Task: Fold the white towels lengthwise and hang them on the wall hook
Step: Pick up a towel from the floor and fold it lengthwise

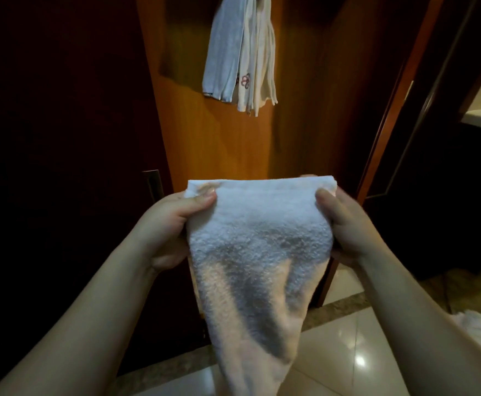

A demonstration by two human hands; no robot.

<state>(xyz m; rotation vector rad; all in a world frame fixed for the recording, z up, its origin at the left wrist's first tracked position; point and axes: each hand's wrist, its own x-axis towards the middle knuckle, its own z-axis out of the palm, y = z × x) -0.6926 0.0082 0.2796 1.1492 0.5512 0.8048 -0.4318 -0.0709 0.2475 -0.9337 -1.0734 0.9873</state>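
Note:
I hold a white terry towel (258, 247) in front of me, folded over at its top edge and hanging down to a narrow end near the bottom of the view. My left hand (168, 224) grips its upper left corner, thumb on top. My right hand (345, 224) grips the upper right corner the same way. Higher up, several white towels (242, 52) hang against the orange wooden panel (219, 138); one bears a small pink flower mark. The hook itself is out of view above the frame.
Dark wooden doors stand to the left (62, 138) and right (433, 167) of the panel. A metal handle (154, 184) is by my left hand. Glossy floor tiles (348, 352) lie below. More white cloth (479, 324) lies at the lower right edge.

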